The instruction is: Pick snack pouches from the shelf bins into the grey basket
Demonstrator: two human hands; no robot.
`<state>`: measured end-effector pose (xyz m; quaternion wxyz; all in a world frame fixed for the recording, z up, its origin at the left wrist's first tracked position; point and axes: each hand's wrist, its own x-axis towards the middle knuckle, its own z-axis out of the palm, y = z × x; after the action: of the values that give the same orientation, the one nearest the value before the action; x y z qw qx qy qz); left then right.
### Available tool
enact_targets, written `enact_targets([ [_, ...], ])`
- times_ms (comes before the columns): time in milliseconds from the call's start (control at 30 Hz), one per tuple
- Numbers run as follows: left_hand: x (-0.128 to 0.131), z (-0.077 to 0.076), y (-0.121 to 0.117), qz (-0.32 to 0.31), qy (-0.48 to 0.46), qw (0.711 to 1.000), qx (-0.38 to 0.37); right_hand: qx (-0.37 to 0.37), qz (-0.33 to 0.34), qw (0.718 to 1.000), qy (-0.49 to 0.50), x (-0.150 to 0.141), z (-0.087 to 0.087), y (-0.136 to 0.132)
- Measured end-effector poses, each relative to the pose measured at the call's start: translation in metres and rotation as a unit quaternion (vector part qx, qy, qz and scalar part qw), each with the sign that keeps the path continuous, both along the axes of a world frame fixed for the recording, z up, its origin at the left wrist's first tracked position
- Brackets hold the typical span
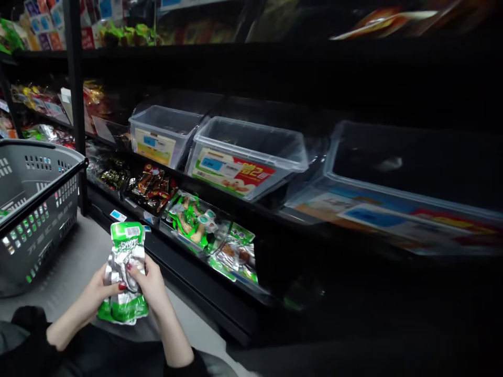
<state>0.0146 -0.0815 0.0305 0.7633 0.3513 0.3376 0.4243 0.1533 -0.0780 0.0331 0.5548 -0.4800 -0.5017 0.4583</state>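
both hands are on one item: a silver-and-green packet (120,262), up over the strip of floor (94,241) between the basket (51,235) and the bottom shelf (204,293).

left hand (98,289) has the packet's left edge, thumb laid across the front face. right hand (152,285) has the right edge, thumb also on the front. both grips are closed down to about the packet's thickness; the fingers behind it are mostly hidden. a doubled edge shows along the bottom, so it could be more than one packet stacked. can't be sure from this view.

key geometry: packet's long axis runs away from the body, barcode (132,231) end farthest out, bottom end toward the body. it sits between the two palms. left hand is nearer the basket, whose near wall is up and left, apart from the packet. right hand is nearer the shelf's front edge.

on that shelf: silver pouches (238,254) at the right end by the front edge, green-and-clear bags (188,220) just left of them, dark red bags (151,186) farther left. clear bins (243,167) with labels on their front walls stand above; the rightmost is blurred.
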Motion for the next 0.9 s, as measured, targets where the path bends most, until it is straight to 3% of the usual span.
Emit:
enact_targets([
  [267, -0.011, -0.011, -0.012, 0.048, 0.030, 0.998, 0.034, -0.052, 0.020, 0.998, -0.040, 0.000, -0.008, -0.005],
  [467, -0.011, -0.014, -0.015, 0.063, 0.022, 0.998, 0.014, -0.058, 0.044, 0.996, 0.051, 0.013, -0.012, -0.003],
  [600, -0.010, -0.017, -0.016, 0.110, 0.020, 0.994, 0.007, -0.066, 0.018, 0.995, 0.067, -0.005, -0.026, -0.004],
  [700, -0.011, -0.017, -0.016, 0.161, 0.079, 0.983, -0.043, -0.033, 0.002, 0.999, 0.012, -0.023, -0.025, -0.011],
  [767, -0.013, -0.016, -0.016, 0.170, 0.114, 0.977, -0.064, -0.015, 0.019, 0.996, -0.092, -0.014, -0.012, -0.013],
  [800, -0.015, -0.015, -0.016, 0.152, 0.116, 0.978, -0.081, -0.017, -0.010, 0.985, -0.171, 0.001, -0.002, -0.014],
  [833, -0.017, -0.014, -0.016, 0.136, 0.114, 0.979, -0.096, -0.026, -0.080, 0.965, -0.250, 0.023, 0.010, -0.014],
  [867, -0.019, -0.013, -0.016, 0.125, 0.112, 0.980, -0.109, -0.070, -0.201, 0.922, -0.323, 0.051, 0.023, -0.014],
  [900, -0.021, -0.014, -0.017, 0.118, 0.112, 0.980, -0.115, -0.145, -0.315, 0.847, -0.404, 0.083, 0.035, -0.013],
])
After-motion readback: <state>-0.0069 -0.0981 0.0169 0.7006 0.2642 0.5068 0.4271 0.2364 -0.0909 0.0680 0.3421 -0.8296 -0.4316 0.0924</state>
